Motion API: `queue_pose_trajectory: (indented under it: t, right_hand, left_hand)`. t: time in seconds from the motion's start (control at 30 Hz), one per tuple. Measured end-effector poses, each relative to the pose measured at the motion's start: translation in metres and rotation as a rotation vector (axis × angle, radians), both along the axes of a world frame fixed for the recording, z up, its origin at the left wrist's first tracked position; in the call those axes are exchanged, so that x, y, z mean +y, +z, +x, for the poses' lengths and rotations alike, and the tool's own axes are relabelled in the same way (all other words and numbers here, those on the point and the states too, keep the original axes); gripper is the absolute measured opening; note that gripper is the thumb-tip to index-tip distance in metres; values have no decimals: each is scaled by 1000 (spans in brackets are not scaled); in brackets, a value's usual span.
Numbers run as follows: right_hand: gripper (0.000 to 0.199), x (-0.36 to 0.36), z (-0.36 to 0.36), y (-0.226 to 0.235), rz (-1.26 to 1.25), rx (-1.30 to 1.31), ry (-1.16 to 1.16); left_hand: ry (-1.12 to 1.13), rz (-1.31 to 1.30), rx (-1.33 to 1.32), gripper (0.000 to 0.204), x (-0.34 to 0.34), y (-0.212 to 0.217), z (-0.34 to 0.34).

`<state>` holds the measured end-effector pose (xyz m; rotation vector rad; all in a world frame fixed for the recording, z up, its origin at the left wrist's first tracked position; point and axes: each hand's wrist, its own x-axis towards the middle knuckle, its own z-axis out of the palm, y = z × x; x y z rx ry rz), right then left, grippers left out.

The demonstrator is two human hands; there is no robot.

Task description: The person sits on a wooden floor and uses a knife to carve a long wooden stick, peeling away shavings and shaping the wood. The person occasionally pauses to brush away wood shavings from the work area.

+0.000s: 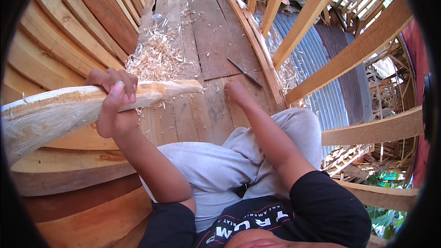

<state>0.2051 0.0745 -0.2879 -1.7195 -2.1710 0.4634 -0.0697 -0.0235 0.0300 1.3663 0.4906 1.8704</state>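
Note:
My left hand (118, 101) is wrapped round a long piece of pale wood (50, 110), thumb on top. The wood runs in from the left rim, and its roughly cut, narrowed end (179, 87) points right, over the plank floor. My right hand (235, 92) is curled into a fist close to the floor planks, with no tool visible in it; its fingers are partly hidden. Just beyond that hand lies a slim, dark, pointed tool (245, 72) that looks like a knife or a file; the hand is apart from it.
Curled wood shavings (158, 57) are heaped on the plank floor (213, 32), with a small clear object (157, 17) behind them. Wooden boards (59, 23) line the left side. On the right, a slatted railing (342, 64) stands before corrugated metal sheets (317, 78).

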Motion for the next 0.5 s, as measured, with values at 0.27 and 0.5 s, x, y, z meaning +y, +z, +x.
queue_pose_trajectory:
  t: [0.27,0.5]
  right_hand:
    - [6,13,6,-4,-51,-33,-51]
    - [14,21,-12,9,-4,316,-53]
  left_hand:
    - [-109,-5,-25,14,4,0,-4]
    - [-109,4,-14,13,5,-1,-10]
